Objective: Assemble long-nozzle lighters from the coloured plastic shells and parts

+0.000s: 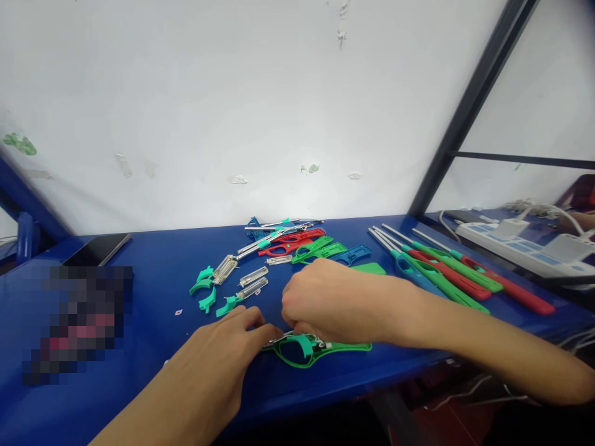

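A green half casing of a long-nosed lighter [320,355] lies near the table's front edge, with a teal trigger [304,345] set in it. My left hand [237,344] pinches the casing's left end, where a bit of metal shows. Bent over the middle of the casing, my right hand [337,300] has its fingers curled in, and its fingertips are hidden. Just beyond my left hand are loose teal triggers [207,300] and clear fuel tanks [254,287]. Behind my right hand lie a red half casing [292,240], a green half casing [320,249] and a blue half casing [353,254].
Metal lighter tubes [264,238] are piled near the wall. Several assembled lighters [446,282] lie to the right, beside a white power strip [525,251] with cables. A phone [100,249] rests at the far left, behind a pixelated patch. A dark frame post [458,118] rises at the right.
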The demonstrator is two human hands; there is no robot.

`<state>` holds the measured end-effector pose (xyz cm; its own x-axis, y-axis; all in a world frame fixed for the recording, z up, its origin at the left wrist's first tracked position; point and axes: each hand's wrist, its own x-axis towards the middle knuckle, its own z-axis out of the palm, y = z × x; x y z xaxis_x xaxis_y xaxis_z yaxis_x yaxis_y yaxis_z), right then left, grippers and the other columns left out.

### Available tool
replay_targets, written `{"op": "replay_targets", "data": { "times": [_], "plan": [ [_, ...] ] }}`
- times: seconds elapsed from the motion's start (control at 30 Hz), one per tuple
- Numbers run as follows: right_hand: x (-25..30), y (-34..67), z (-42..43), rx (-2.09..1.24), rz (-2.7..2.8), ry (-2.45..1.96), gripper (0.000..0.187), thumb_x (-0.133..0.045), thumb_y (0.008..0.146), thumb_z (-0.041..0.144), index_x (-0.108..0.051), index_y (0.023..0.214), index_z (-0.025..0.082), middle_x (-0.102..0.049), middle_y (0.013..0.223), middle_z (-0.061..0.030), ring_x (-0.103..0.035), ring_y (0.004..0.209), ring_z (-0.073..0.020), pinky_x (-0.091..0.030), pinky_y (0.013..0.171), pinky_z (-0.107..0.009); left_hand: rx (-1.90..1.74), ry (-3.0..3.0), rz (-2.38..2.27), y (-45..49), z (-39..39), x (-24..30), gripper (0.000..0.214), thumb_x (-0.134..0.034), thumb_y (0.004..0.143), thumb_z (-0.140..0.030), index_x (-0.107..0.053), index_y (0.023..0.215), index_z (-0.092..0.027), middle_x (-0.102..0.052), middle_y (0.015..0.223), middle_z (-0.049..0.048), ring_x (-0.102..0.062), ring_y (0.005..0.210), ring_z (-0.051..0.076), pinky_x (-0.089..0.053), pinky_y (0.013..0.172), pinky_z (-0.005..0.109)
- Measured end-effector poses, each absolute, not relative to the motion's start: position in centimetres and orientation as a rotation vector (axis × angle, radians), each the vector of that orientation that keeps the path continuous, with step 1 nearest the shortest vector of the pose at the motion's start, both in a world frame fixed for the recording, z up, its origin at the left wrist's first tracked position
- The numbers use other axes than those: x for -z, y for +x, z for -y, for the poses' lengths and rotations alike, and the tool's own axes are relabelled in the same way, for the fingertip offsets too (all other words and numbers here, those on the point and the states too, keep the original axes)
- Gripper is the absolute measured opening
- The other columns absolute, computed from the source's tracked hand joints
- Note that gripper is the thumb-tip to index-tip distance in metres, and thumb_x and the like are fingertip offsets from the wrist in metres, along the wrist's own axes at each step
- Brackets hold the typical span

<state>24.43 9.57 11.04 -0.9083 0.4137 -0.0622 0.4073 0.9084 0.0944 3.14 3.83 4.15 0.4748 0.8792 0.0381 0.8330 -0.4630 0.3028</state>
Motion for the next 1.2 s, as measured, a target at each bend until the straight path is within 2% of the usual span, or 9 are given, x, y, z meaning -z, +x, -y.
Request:
{"op": "replay_targets", "data": {
  "times": [0.2, 0.33, 0.4, 0.5, 0.63, 0.93, 1.2],
  "plan": [
    [-11.1, 24.1, -9.8, -0.253, -2.932, 0.476, 0.029, -0.070, 0.083, -0.004, -0.069, 0.062, 0.016, -0.067, 0.060, 0.0021, -0.029, 0.045, -0.0110, -0.017, 0.046, -0.031, -0.292, 2.522, -1.450, 2.8, -3.5, -3.8, 0.031, -0.067, 0.103, -0.039, -0.066, 0.131, -0.023, -0.065, 0.138, 0.0101, -0.068, 0.114, 0.024, -0.060, 0.096, 0.045],
    [-11.1, 23.9, -10.1, -0.250, -2.891, 0.404, 0.030, -0.070, 0.085, -0.001, -0.065, 0.062, 0.017, -0.066, 0.063, 0.0026, -0.029, 0.045, -0.0116, -0.019, 0.044, -0.031, -0.325, 2.573, -1.430, 2.7, -3.6, -3.5, 0.027, -0.055, 0.107, -0.038, -0.073, 0.127, -0.033, -0.070, 0.112, 0.0039, -0.070, 0.092, 0.019, -0.058, 0.083, 0.033],
    [-11.1, 23.8, -10.3, -0.252, -2.889, 0.383, 0.030, -0.068, 0.088, 0.000, -0.065, 0.063, 0.017, -0.066, 0.065, 0.0023, -0.031, 0.047, -0.0123, -0.020, 0.044, -0.032, -0.352, 2.593, -1.425, 2.7, -3.8, -3.4, 0.036, -0.045, 0.107, -0.035, -0.076, 0.126, -0.039, -0.068, 0.101, 0.0025, -0.068, 0.082, 0.017, -0.054, 0.076, 0.028],
    [-11.2, 23.8, -10.4, -0.260, -2.907, 0.375, 0.030, -0.064, 0.095, 0.005, -0.068, 0.068, 0.017, -0.068, 0.070, 0.0009, -0.035, 0.051, -0.0137, -0.021, 0.046, -0.033, -0.383, 2.614, -1.421, 2.7, -3.9, -3.3, 0.044, -0.039, 0.105, -0.031, -0.077, 0.125, -0.041, -0.067, 0.096, 0.0027, -0.066, 0.077, 0.017, -0.050, 0.070, 0.026],
    [-11.2, 23.6, -10.6, -0.254, -2.907, 0.389, 0.025, -0.065, 0.097, 0.011, -0.072, 0.074, 0.017, -0.071, 0.074, -0.0004, -0.040, 0.055, -0.0146, -0.022, 0.048, -0.033, -0.394, 2.634, -1.413, 2.7, -3.9, -3.4, 0.044, -0.039, 0.104, -0.030, -0.077, 0.123, -0.041, -0.066, 0.093, 0.0029, -0.063, 0.074, 0.017, -0.046, 0.067, 0.025],
    [-11.5, 23.2, -11.1, -0.092, -2.847, 0.398, 0.029, -0.064, 0.095, 0.006, -0.071, 0.069, 0.017, -0.067, 0.067, 0.0021, -0.031, 0.049, -0.0119, -0.023, 0.047, -0.033, -0.405, 2.645, -1.416, 2.8, -3.8, -3.3, 0.042, -0.044, 0.101, -0.029, -0.078, 0.122, -0.040, -0.068, 0.093, 0.0028, -0.064, 0.077, 0.018, -0.048, 0.068, 0.025],
    [-10.3, 23.4, -10.9, -0.218, -2.911, 0.271, 0.027, -0.065, 0.087, -0.005, -0.072, 0.074, 0.017, -0.071, 0.072, 0.0001, -0.047, 0.056, -0.0150, -0.023, 0.048, -0.034, -0.392, 2.666, -1.432, 2.8, -3.9, -3.4, 0.043, -0.046, 0.099, -0.026, -0.077, 0.125, -0.041, -0.067, 0.092, 0.0035, -0.066, 0.080, 0.021, -0.049, 0.069, 0.027]
  ]
}}
